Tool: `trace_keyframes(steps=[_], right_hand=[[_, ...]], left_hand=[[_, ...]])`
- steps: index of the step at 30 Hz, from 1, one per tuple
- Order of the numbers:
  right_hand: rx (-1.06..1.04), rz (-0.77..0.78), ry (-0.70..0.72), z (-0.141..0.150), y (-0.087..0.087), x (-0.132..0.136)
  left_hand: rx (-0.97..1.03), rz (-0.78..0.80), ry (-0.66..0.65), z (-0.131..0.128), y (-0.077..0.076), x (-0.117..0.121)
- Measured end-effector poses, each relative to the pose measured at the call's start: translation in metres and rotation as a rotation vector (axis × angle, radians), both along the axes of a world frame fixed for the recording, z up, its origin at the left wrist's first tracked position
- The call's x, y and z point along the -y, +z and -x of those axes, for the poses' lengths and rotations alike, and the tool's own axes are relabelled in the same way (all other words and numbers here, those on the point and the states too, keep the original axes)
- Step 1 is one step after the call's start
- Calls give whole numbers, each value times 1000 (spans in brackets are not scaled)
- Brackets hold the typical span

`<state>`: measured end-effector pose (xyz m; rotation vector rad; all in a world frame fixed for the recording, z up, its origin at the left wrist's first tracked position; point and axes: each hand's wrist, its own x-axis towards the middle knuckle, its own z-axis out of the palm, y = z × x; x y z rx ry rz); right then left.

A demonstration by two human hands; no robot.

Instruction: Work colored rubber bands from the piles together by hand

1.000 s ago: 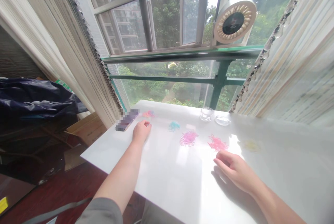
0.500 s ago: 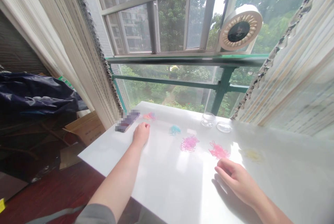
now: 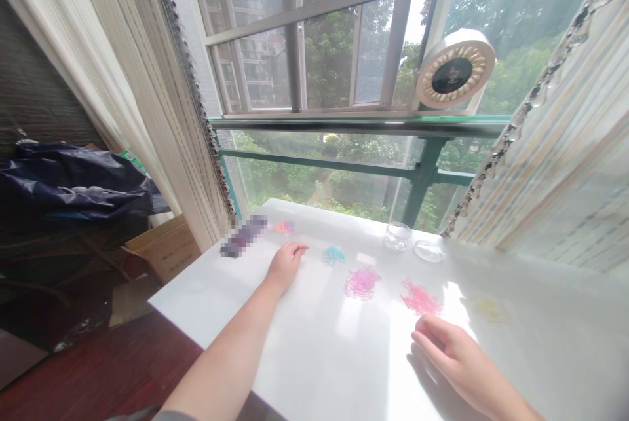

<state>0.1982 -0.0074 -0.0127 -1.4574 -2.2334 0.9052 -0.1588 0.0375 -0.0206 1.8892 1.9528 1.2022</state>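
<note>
Loose piles of small thin rings, which look like rubber bands, are spread over the white table (image 3: 314,342). My left hand (image 3: 287,265) hovers low between the small mixed pile (image 3: 285,227) and the teal pile (image 3: 334,255). Its fingers are pressed together and point right; whatever is at their tips is too small to make out. To the right lie the purple pile (image 3: 362,283), the pink pile (image 3: 420,296) and a pale yellow pile (image 3: 487,308). My right hand (image 3: 449,346) is just in front of the pink pile, with fingers curled and nothing visible in them.
Clear round containers (image 3: 397,236) and a clear dish or lid (image 3: 429,251) stand near the table's back edge. A phone-like dark object (image 3: 244,236), partly pixelated, lies at the back left. A round fan (image 3: 455,71) sits by the window. Curtains hang on both sides.
My left hand has moved right, from beside the mixed pile toward the teal pile, its fingers now reaching further out. My right hand keeps its place before the pink pile. The view has shifted slightly.
</note>
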Motion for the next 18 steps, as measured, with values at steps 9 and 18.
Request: trace_keyframes(steps=[9, 18], right_hand=[[-70, -11, -19, -1, -1, 0], [-137, 26, -27, 2, -1, 4]], left_hand=[[57, -61, -1, -7, 1, 3], [182, -39, 70, -8, -1, 8]])
